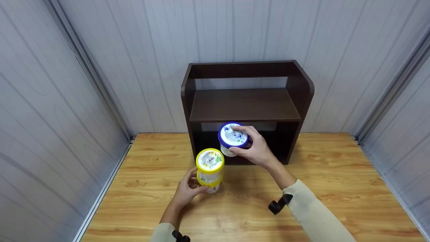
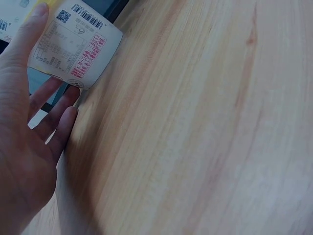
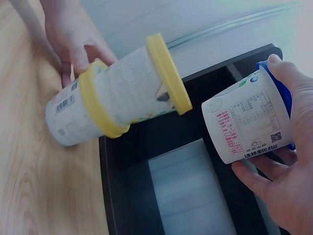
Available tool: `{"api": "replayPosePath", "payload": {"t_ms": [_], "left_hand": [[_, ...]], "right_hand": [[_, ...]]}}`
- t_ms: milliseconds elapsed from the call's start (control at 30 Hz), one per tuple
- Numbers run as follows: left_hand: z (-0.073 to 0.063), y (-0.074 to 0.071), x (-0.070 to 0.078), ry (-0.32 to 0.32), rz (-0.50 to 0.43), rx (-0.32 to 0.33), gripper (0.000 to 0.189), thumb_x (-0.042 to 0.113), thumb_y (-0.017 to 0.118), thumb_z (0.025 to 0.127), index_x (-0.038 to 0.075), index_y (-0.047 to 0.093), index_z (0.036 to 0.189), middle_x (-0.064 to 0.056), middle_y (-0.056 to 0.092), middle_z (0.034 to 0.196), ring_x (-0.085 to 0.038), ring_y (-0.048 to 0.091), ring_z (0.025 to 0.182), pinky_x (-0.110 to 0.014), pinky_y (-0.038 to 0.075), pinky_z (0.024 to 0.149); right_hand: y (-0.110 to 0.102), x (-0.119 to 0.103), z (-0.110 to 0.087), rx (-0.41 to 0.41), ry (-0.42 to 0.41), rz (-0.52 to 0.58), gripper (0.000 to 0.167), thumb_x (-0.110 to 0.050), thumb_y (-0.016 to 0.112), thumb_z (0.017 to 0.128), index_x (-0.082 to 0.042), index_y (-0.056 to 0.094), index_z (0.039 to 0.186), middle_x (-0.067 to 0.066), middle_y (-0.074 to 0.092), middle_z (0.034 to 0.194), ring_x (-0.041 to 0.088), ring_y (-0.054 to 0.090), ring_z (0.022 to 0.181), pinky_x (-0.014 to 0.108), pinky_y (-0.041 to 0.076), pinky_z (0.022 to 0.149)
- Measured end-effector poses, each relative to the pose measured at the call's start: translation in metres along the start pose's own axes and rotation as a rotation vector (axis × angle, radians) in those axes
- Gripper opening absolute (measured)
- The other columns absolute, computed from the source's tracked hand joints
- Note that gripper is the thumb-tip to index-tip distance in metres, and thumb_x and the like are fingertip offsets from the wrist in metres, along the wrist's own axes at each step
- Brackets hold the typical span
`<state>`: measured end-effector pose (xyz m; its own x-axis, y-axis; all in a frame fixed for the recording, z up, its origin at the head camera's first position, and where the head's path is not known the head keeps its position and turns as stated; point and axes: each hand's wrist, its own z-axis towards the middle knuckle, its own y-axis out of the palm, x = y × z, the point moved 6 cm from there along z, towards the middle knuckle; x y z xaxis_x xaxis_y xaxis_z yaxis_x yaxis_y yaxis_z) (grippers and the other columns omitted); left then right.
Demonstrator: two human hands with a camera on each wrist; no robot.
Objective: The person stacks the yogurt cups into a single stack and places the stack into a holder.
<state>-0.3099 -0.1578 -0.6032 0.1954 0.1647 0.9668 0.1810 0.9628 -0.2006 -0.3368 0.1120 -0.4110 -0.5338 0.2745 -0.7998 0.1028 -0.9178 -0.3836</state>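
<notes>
Two white tubs with yellow lids form a stack in front of the shelf. My left hand (image 1: 184, 191) grips the lower tub (image 3: 63, 115) around its lid, thumb on one side and fingers on the other. On top of it stands the upper yellow-lidded tub (image 1: 210, 160), which no hand touches. To the right and higher, my right hand (image 1: 258, 149) holds a blue-lidded tub (image 1: 231, 134) by its lid, with the thumb and fingers around the rim. Its printed white side and base show in the right wrist view, apart from the stack.
A dark brown two-tier shelf (image 1: 247, 104) stands on the wooden table (image 1: 151, 188), behind the tubs. Pale panelled walls (image 1: 151, 67) enclose the table at the back and sides.
</notes>
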Motion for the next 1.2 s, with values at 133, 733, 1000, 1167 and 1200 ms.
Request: {"api": "replayPosePath", "payload": {"t_ms": [133, 733, 1000, 1167, 1200], "left_hand": [[0.000, 0.000, 0.000, 0.007, -0.013, -0.002, 0.084, 0.015, 0.085, 0.083, 0.012, 0.040, 0.153, -0.020, 0.058, 0.128, -0.037, 0.062, 0.111, -0.049, 0.052, 0.096], [0.001, -0.002, -0.004, 0.001, 0.001, -0.006, 0.083, 0.019, 0.086, 0.082, 0.013, 0.042, 0.152, -0.017, 0.059, 0.127, -0.034, 0.063, 0.110, -0.043, 0.053, 0.096], [0.001, -0.003, -0.004, -0.017, -0.003, -0.010, 0.083, 0.022, 0.087, 0.082, 0.019, 0.043, 0.152, -0.016, 0.059, 0.127, -0.033, 0.063, 0.111, -0.044, 0.052, 0.097], [0.001, -0.002, -0.004, -0.016, 0.003, -0.015, 0.081, 0.023, 0.085, 0.083, 0.018, 0.042, 0.152, -0.017, 0.058, 0.128, -0.034, 0.063, 0.112, -0.047, 0.052, 0.098], [0.001, -0.002, -0.004, -0.015, 0.001, -0.014, 0.081, 0.023, 0.085, 0.084, 0.018, 0.042, 0.152, -0.017, 0.058, 0.128, -0.034, 0.063, 0.112, -0.048, 0.052, 0.098]], "right_hand": [[0.005, -0.006, 0.004, -0.008, -0.012, 0.004, 0.066, -0.032, 0.090, 0.077, -0.024, 0.062, 0.136, 0.004, 0.054, 0.133, 0.023, 0.053, 0.122, 0.041, 0.050, 0.100], [0.037, -0.053, 0.005, -0.064, -0.046, 0.038, 0.063, -0.012, 0.088, 0.079, -0.003, 0.060, 0.135, 0.018, 0.053, 0.133, 0.031, 0.053, 0.120, 0.047, 0.047, 0.102], [0.047, -0.056, 0.003, -0.089, -0.049, 0.055, 0.063, -0.012, 0.088, 0.079, -0.003, 0.060, 0.135, 0.018, 0.053, 0.132, 0.030, 0.054, 0.118, 0.046, 0.048, 0.100], [0.059, -0.029, 0.004, -0.093, -0.029, 0.050, 0.066, -0.012, 0.089, 0.078, -0.007, 0.060, 0.137, 0.015, 0.052, 0.136, 0.030, 0.054, 0.120, 0.047, 0.048, 0.101], [0.060, -0.026, 0.003, -0.095, -0.027, 0.048, 0.066, -0.013, 0.089, 0.078, -0.009, 0.060, 0.137, 0.014, 0.052, 0.136, 0.028, 0.054, 0.121, 0.046, 0.048, 0.101]]}}
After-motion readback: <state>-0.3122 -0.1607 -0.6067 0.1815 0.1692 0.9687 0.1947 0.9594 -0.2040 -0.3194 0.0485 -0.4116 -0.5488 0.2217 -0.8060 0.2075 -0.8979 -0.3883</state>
